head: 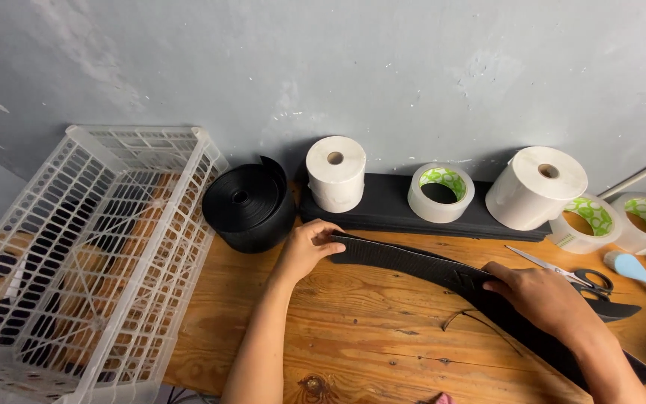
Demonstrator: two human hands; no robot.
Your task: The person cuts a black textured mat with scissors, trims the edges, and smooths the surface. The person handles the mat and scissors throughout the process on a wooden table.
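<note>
A long black strap (413,263) lies curved across the wooden table (353,329). My left hand (309,247) pinches the strap's left end near the black roll (250,205). My right hand (543,298) presses down on the strap further right, fingers closed over it. Past my right wrist the strap runs on toward the lower right corner. A thin black offcut (480,320) lies just below the strap.
A white plastic crate (87,254) stands at the left. Along the wall sit two white paper rolls (336,172) (536,187) and clear tape rolls (441,193) (585,221) on a black block. Scissors (570,271) and a blue-handled tool (637,271) lie at the right.
</note>
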